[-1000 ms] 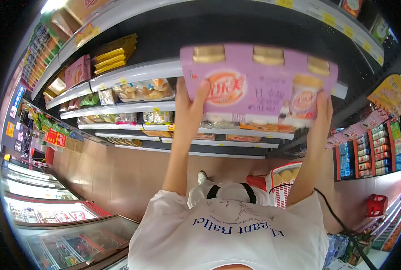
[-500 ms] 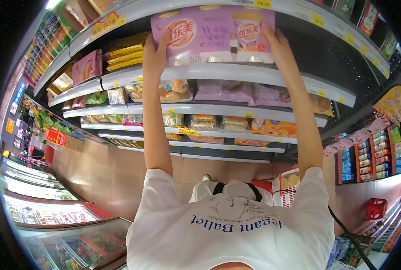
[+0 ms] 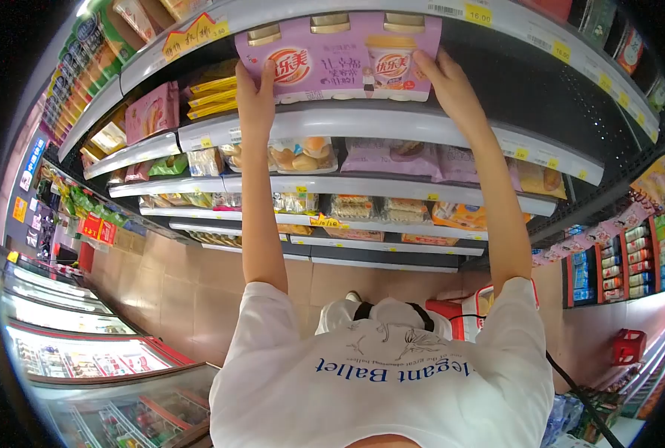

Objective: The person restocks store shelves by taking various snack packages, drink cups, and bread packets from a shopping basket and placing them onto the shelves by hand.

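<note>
Here's the holding step: purple cup pack (image 3: 336, 61) at twelve o'clock, just by the shelf (image 3: 392, 124), left grip (image 3: 257, 103) and right grip (image 3: 453, 87) clasping its ends (resting or hovering, can't tell); any shift calls for both together.

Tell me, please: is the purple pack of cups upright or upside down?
Upright: the purple pack shows its gold cup lids along the upper edge, and its printing reads right way up.

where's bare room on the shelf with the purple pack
Bare shelf shows right of the purple pack and right hand, behind the price rail. Crowded: left of the left hand, with yellow packets and a pink package.
</note>
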A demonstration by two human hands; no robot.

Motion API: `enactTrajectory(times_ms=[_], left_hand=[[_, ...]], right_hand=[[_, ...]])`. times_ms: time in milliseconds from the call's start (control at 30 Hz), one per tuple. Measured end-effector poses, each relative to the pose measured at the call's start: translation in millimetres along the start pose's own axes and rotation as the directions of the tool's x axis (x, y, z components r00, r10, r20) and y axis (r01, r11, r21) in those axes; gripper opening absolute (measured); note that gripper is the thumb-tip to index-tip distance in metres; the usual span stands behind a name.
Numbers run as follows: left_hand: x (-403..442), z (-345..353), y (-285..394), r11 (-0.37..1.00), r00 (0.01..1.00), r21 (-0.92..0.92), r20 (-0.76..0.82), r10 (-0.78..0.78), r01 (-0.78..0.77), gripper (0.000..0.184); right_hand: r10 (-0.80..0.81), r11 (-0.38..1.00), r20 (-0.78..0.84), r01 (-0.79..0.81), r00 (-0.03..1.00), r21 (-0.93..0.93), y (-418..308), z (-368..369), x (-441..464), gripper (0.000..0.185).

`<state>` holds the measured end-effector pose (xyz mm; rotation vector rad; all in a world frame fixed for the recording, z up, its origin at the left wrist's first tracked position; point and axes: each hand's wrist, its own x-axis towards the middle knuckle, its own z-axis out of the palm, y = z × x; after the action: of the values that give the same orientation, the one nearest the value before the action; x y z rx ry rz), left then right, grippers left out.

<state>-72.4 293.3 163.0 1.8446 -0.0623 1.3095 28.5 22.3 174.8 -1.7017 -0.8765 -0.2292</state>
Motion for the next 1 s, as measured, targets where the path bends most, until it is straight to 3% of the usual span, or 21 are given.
enactTrajectory(times_ms=[200,267,300,367,400,467,500,567,667,700,733,767,800,833,900,933,1000], left_hand=[[-11.6,6.4,0.3,0.998,0.994,-0.023,-0.091,-0.061,0.059,0.039],[-15.9,11.6,0.7,0.997,0.99,-0.037,-0.122,-0.074,0.07,0.039],[-19.5,14.4,3.0,1.0,0.971,0.009,-0.238,0.024,-0.023,0.037],[-32.7,21.8,11.0,0.975,0.871,0.121,-0.439,0.22,-0.185,0.034],[-45.5,25.3,21.8,0.974,0.845,0.124,-0.485,0.224,-0.187,0.031],[-77.9,35.2,43.3,0.976,0.81,0.119,-0.544,0.219,-0.184,0.024],[-96.9,42.7,49.9,0.979,0.804,0.113,-0.558,0.206,-0.172,0.021],[-143.6,62.2,48.6,0.986,0.879,0.022,-0.449,0.157,-0.165,0.019],[-228.6,95.0,45.6,0.968,0.994,-0.249,-0.111,-0.024,-0.004,0.012],[-260.0,106.4,40.5,0.944,0.997,-0.319,0.007,-0.08,0.077,0.01],[-292.4,117.4,40.4,0.945,0.976,-0.259,0.14,-0.169,0.201,0.008],[-326.0,128.6,39.3,0.933,0.929,-0.183,0.267,-0.256,0.31,0.007],[-362.1,143.1,30.0,0.879,0.877,-0.237,0.361,-0.316,0.415,0.007],[-396.3,156.5,19.0,0.811,0.814,-0.276,0.454,-0.363,0.516,0.008],[-450.0,167.8,5.8,0.834,0.533,0.074,0.738,-0.415,0.546,0.017],[-471.8,173.2,-2.5,0.837,0.525,0.065,0.752,-0.399,0.544,0.017],[-498.2,179.8,-6.1,0.842,0.12,0.148,0.963,-0.243,0.518,0.023]], right_hand=[[-0.057,0.998,-0.006,0.057,0.998,-0.014,5.4,-3.2,-9.2,0.048],[-0.071,0.978,-0.017,0.066,0.997,-0.196,12.1,-8.3,-14.7,0.043],[-0.061,0.978,-0.028,0.055,0.998,-0.201,8.3,-11.9,-22.3,0.043],[-0.334,0.897,-0.119,0.277,0.935,-0.343,-13.8,-24.0,-51.9,0.037],[-0.417,0.874,-0.138,0.355,0.898,-0.332,-24.7,-33.7,-68.1,0.03],[-0.359,0.903,-0.122,0.312,0.925,-0.295,-32.3,-55.2,-114.6,0.023],[-0.242,0.951,-0.058,0.225,0.969,-0.212,-25.4,-65.7,-143.6,0.02],[0.03,0.99,0.124,-0.012,0.992,-0.142,3.9,-84.3,-202.3,0.014],[0.481,0.856,0.3,-0.367,0.824,-0.365,74.3,-107.7,-313.4,0.013],[0.499,0.844,0.271,-0.391,0.823,-0.366,132.4,-137.2,-414.5,0.013],[0.427,0.755,0.494,0.003,0.757,-0.656,182.8,-115.0,-471.7,0.018],[0.81,0.51,0.385,-0.209,0.443,-0.834,144.2,-119.7,-485.5,0.018],[0.856,0.477,0.329,-0.367,0.399,-0.798,160.2,-116.5,-550.5,0.02],[0.842,0.54,0.497,-0.298,0.212,-0.787,170.5,-113.7,-600.8,0.022],[0.746,0.666,0.383,-0.594,0.544,-0.452,116.7,-113.9,-627.8,0.024],[0.755,0.655,0.363,-0.606,0.546,-0.452,107.1,-109.2,-641.1,0.024],[0.876,0.475,0.02,-0.856,0.481,-0.206,91.2,-96.9,-667.7,0.023]])
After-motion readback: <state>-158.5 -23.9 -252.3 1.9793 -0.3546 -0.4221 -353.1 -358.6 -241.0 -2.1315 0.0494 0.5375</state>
